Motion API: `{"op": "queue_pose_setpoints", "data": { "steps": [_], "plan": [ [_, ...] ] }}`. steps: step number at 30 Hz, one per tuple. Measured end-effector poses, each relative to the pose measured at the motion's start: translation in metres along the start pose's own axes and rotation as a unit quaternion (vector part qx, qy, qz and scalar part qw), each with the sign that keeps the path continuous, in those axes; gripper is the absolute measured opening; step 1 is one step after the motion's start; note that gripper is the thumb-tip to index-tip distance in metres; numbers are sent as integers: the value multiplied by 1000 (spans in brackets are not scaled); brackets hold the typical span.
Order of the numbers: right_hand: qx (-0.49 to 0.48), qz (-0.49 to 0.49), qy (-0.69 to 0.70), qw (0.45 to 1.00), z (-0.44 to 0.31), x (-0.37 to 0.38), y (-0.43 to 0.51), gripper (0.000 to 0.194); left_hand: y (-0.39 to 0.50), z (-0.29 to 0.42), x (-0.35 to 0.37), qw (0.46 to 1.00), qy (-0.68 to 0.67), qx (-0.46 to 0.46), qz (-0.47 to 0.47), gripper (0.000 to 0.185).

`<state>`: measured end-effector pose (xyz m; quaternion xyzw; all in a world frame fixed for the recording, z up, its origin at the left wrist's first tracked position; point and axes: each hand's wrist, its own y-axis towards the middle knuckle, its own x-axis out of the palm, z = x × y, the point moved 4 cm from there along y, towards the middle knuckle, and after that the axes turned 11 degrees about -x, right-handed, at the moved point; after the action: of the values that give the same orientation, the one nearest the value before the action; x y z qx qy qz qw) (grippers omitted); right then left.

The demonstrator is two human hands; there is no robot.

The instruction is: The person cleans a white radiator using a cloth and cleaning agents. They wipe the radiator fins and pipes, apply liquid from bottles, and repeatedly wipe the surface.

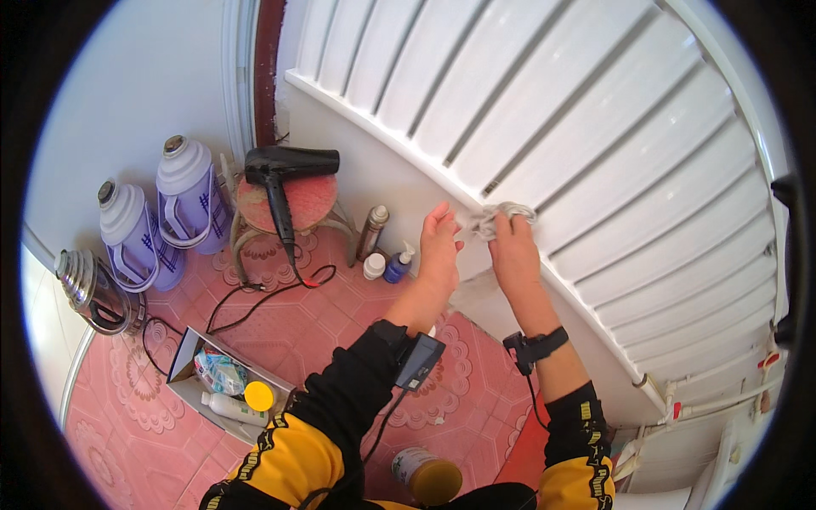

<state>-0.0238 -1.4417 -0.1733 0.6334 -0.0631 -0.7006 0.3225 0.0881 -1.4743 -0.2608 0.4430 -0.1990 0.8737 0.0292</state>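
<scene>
My right hand (pixel 517 245) grips a crumpled grey-white cloth (pixel 503 220) against the lower rail of a white panel radiator (pixel 465 83). The cloth covers part of the rail where two of the radiator's columns meet it. To its left my left hand (pixel 438 255) is raised in the air before the wall, fingers slightly bent and apart, with nothing in it. Both wrists carry strapped-on black devices with cables.
A black hair dryer (pixel 280 169) lies on a small round stool (pixel 312 197). Two purple thermos flasks (pixel 207 197) and a metal kettle (pixel 95 296) stand along the left wall. Bottles, including a blue pump bottle (pixel 398 266), an open box (pixel 191 392) and a lidded tin (pixel 427 475) sit on the floor.
</scene>
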Motion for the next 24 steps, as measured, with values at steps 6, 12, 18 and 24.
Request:
{"op": "queue_pose_setpoints", "data": {
  "steps": [6, 12, 18, 24],
  "plan": [
    [-92, -39, -33, 994, -54, 50, 102, 31, 11, 35, -29, 991, -93, 37, 84, 42],
    [-141, -26, -72, 987, -122, 89, 197, 25, 24, 59, -67, 981, -122, 57, 143, 41],
    [-178, 2, -33, 983, -163, 114, 265, 16, 45, 67, -108, 963, -194, 49, 180, 36],
    [-273, 37, -54, 960, -218, 148, 346, 12, 54, 59, -126, 954, -230, 12, 190, 31]
  ]
}}
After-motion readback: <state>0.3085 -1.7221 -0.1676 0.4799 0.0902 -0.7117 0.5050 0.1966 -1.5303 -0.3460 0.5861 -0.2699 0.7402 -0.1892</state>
